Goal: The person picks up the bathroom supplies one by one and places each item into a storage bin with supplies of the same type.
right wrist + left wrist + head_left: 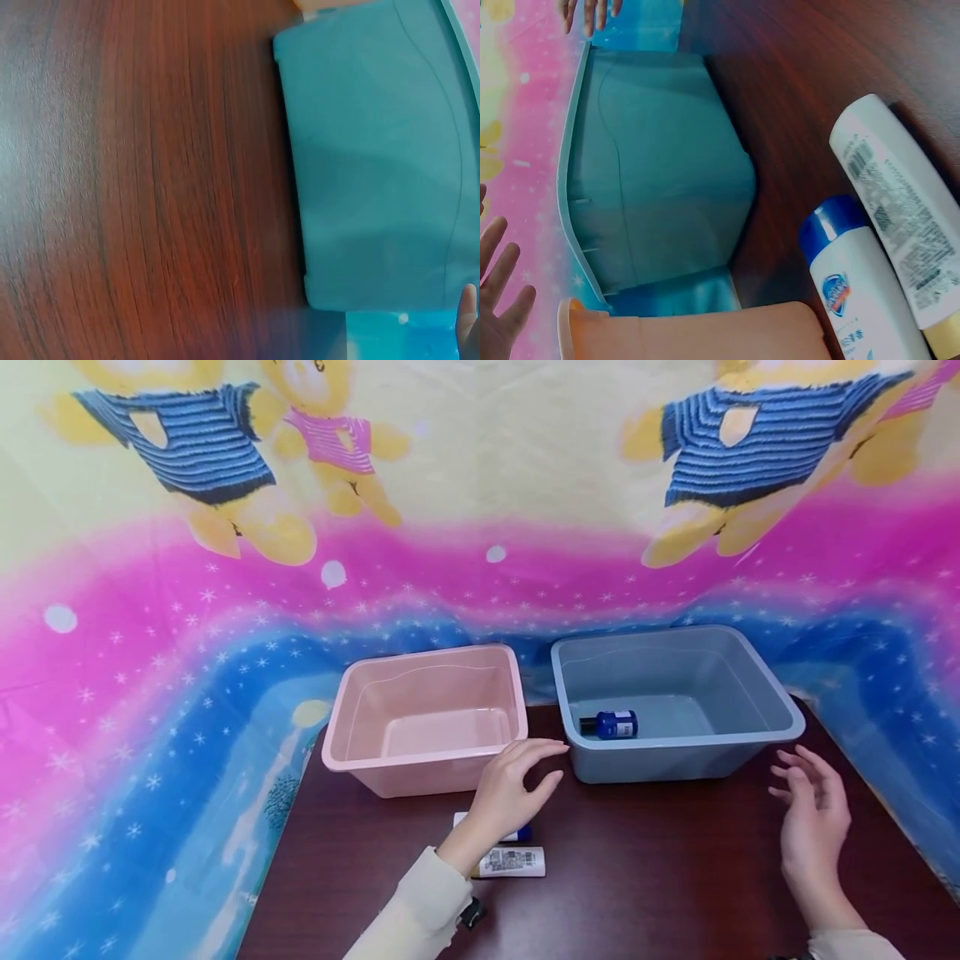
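My left hand (506,789) hovers with loosely bent fingers and nothing in its grasp, in front of the gap between a pink bin (423,764) and a blue-grey bin (675,758). Off the near right corner of the blue-grey bin, my right hand (816,822) is raised, also holding nothing. A dark blue bottle with a black cap (617,724) lies inside the blue-grey bin. Beneath my left wrist lie a white bottle with a blue cap (862,292) and a white tube with a gold cap (900,210), side by side; the arm partly hides both in the head view.
Both bins stand at the back of a dark wooden table (637,877). Behind them hangs a cloth backdrop (480,568) printed with bears and snowflakes, which also runs down both sides of the table. No items show inside the pink bin's visible interior.
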### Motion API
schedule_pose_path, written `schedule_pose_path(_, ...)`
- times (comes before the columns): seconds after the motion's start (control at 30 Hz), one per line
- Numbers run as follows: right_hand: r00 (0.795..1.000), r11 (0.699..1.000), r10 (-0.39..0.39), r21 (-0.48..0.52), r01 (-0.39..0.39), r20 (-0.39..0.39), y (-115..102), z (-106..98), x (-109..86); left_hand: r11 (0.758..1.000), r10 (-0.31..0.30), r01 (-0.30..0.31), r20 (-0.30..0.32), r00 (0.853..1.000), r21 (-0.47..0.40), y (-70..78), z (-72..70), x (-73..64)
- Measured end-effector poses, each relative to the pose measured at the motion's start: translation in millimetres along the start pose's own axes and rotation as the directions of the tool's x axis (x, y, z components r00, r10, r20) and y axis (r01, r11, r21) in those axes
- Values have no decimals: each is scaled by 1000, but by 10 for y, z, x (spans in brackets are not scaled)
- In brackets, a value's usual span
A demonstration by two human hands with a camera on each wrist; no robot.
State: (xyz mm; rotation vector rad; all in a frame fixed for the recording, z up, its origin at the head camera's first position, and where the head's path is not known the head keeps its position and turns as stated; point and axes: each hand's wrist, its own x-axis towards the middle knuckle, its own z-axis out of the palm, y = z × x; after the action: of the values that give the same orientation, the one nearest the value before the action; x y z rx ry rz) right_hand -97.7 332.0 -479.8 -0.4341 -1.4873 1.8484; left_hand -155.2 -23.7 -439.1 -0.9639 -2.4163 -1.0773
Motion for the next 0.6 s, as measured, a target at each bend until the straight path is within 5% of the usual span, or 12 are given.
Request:
schedule_pose_path(0.3,999,997,-8,-81,12,49,-44,156,-184,993,-117,116,-89,989,-20,0,-27,-242)
schedule_pose_path(0.6,985,998,-57,8,57,165,-81,325,-367,980,-198,188,-180,963,-70,-53,-107,-440)
